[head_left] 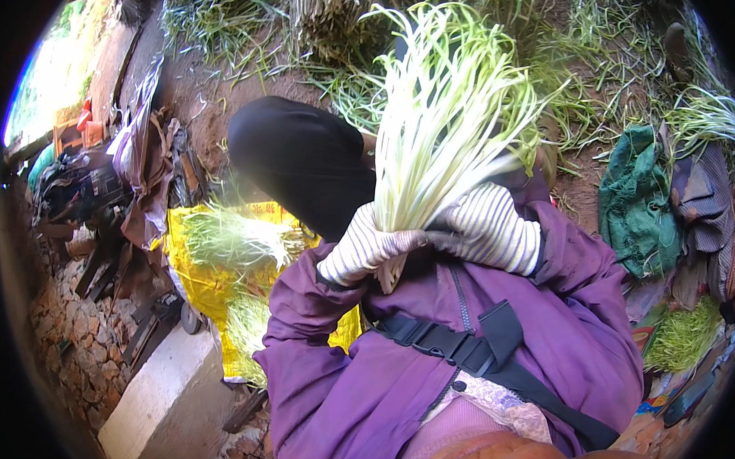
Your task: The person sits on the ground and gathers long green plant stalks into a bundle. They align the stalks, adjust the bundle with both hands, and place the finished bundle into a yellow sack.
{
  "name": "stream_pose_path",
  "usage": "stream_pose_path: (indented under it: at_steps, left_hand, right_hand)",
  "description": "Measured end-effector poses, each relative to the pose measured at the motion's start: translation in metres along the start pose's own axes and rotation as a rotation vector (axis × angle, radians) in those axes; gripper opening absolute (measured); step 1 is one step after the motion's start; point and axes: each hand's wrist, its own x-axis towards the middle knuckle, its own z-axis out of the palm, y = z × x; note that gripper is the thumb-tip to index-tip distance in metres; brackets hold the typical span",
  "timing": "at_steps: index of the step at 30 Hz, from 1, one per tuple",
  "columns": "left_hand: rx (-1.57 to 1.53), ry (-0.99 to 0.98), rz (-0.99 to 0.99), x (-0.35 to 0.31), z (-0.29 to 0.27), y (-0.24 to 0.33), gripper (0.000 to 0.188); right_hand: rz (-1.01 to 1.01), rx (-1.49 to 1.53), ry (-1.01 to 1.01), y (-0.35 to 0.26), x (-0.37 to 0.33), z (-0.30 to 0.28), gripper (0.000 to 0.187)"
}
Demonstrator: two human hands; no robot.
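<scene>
A thick bunch of long, leafy shoots, white low down and pale green at the tips, stands up fanned out before my chest. My left hand, in a striped knit glove, is closed round the lower left side of the bunch. From the other side my right hand, in a matching glove, is closed on the lower stems, its fingertips meeting the left thumb. Short stem ends poke out below the left hand. The right fingers are partly hidden.
Beside my dark-clad knee, a yellow woven sack bears bunches of pale shoots. A concrete block lies below it. Green leaves litter the soil, with a tied stalk bundle farther off. A green sack lies right.
</scene>
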Motion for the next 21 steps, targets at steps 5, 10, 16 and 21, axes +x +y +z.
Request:
stream_pose_path:
  at_steps: [5, 10, 16, 21]
  left_hand:
    - [0.184, 0.066, -0.100, -0.001, -0.005, 0.009, 0.034]
    - [0.241, 0.057, -0.071, -0.008, -0.007, 0.019, 0.028]
    - [0.428, -0.048, 0.162, 0.001, 0.004, 0.026, 0.027]
    - [0.710, -0.225, 0.315, -0.005, -0.012, 0.025, 0.029]
  right_hand:
    - [0.009, 0.366, 0.061, 0.015, -0.004, -0.003, 0.030]
    - [0.646, 1.353, -0.230, 0.059, -0.014, -0.010, 0.058]
    - [0.168, 2.120, 0.538, 0.090, -0.001, -0.005, 0.062]
    - [-0.114, 2.058, 0.525, 0.116, -0.033, 0.010, 0.060]
